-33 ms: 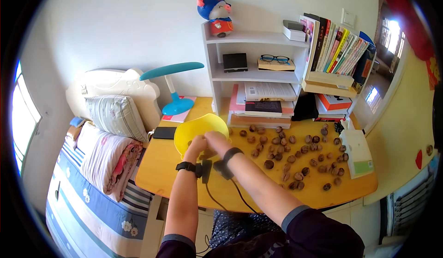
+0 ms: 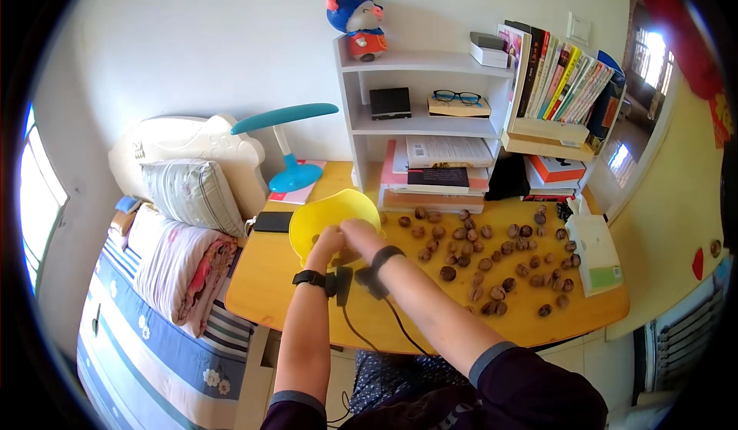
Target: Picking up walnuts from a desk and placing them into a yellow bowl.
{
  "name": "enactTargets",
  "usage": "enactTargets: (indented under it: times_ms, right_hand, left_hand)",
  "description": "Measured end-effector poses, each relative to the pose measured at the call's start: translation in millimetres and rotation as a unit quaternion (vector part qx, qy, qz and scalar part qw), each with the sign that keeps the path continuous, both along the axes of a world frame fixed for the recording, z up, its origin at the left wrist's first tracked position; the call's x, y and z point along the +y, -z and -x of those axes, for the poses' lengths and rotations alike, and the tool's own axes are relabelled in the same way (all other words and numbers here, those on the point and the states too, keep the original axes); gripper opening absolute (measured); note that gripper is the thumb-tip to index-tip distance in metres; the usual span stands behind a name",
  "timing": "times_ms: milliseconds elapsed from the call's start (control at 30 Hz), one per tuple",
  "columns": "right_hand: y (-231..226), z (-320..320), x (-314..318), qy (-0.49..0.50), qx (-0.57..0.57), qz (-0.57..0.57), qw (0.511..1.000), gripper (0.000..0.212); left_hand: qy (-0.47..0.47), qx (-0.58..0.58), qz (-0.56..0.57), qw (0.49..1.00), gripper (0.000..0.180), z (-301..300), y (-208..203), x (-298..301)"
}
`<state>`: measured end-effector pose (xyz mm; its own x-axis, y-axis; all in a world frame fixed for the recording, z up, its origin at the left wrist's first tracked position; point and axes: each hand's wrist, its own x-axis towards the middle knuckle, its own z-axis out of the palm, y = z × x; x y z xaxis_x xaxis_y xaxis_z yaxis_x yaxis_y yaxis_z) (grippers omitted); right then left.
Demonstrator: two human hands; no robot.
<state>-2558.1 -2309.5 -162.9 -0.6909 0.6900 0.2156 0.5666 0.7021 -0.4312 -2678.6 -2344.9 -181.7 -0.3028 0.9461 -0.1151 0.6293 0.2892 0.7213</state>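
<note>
A yellow plastic bowl (image 2: 338,205) with a wavy rim stands at the table's left middle, near the lamp. Over its near side my left hand (image 2: 329,242) and my right hand (image 2: 361,236) meet, fingers curled inward. Whatever they hold is hidden behind the hands. A few brown shapes show dimly in the bowl around the hands, too hidden to tell apart. Many walnuts (image 2: 486,264) lie loose across the table to the right of my right forearm. Each wrist wears a black strap with a small dark device, from which a cable hangs.
A blue desk lamp (image 2: 295,175) and a black flat case (image 2: 273,222) are beside the bowl on the yellow table (image 2: 269,276). Behind stands a grey shelf (image 2: 427,126) with books. A white-and-green tissue box (image 2: 596,253) sits at the right edge. A bed (image 2: 161,330) is at left.
</note>
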Motion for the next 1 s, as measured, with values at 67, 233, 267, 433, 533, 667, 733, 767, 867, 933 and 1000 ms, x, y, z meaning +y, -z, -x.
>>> enactTargets:
  times_ms: [67,233,267,433,533,667,733,767,867,933,1000]
  right_hand:
    - [1.7,0.9,-1.5,0.002,0.010,0.004,1.000,0.016]
    - [5.7,-6.0,4.0,-0.022,0.003,-0.033,0.999,0.018]
    - [5.1,-9.7,6.5,-0.014,0.002,-0.030,0.999,0.018]
    - [-63.4,-31.5,13.2,-0.028,0.203,-0.077,0.976,0.014]
    - [-92.2,-106.2,25.4,0.005,0.299,-0.018,0.954,0.016]
    - [-68.3,-164.9,13.1,0.070,0.155,-0.012,0.985,0.017]
    - [-39.7,-181.7,8.3,0.051,0.052,-0.007,0.997,0.017]
    - [-24.0,-186.2,5.5,0.037,0.030,-0.009,0.999,0.016]
    - [5.9,-193.3,-5.8,0.033,-0.035,-0.026,0.999,0.014]
    - [12.1,-184.2,-14.7,0.026,-0.071,-0.044,0.996,0.013]
    - [15.4,-179.6,-19.5,0.022,-0.057,-0.058,0.996,0.011]
  left_hand:
    - [-0.006,-0.018,-0.022,1.000,0.032,0.2,2.2,-3.9]
    - [0.019,0.016,-0.034,0.999,0.034,-17.3,-12.4,-7.7]
    - [0.021,0.053,-0.044,0.997,0.034,-21.6,-12.4,-5.9]
    - [-0.055,-0.009,-0.374,0.926,0.024,-26.9,-35.6,-11.4]
    - [-0.002,-0.044,-0.411,0.911,0.024,-96.4,-81.1,-42.6]
    - [0.079,-0.046,-0.330,0.940,0.025,-148.2,-39.8,-51.2]
    - [0.092,-0.029,-0.296,0.950,0.028,-166.7,-10.1,-42.7]
    - [0.092,-0.008,-0.261,0.961,0.032,-175.3,0.5,-39.2]
    - [0.095,0.024,-0.207,0.973,0.038,-187.4,18.1,-33.4]
    - [0.022,0.081,-0.198,0.977,0.028,-179.6,37.5,-24.4]
    - [0.046,0.079,-0.165,0.982,0.029,-174.6,44.0,-20.1]
